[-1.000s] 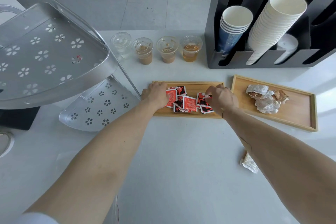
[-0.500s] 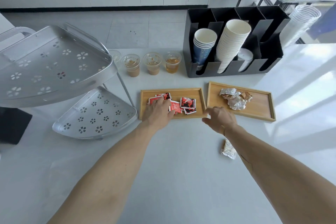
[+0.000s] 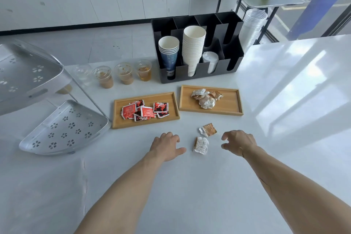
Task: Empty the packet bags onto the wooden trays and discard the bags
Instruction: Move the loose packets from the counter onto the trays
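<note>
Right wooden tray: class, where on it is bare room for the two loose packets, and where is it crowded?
The right wooden tray is bare right of and in front of its crumpled packets. The red packets crowd the left tray. Two loose packets lie between the hands.

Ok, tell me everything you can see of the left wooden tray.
The left wooden tray is a shallow rectangle of light wood with a low raised rim, lying flat on the white table, slightly angled. A loose, overlapping pile of red packets sits mid-tray; both ends are bare. It lies beside the other tray, apart from it. Neither hand touches it.
</note>
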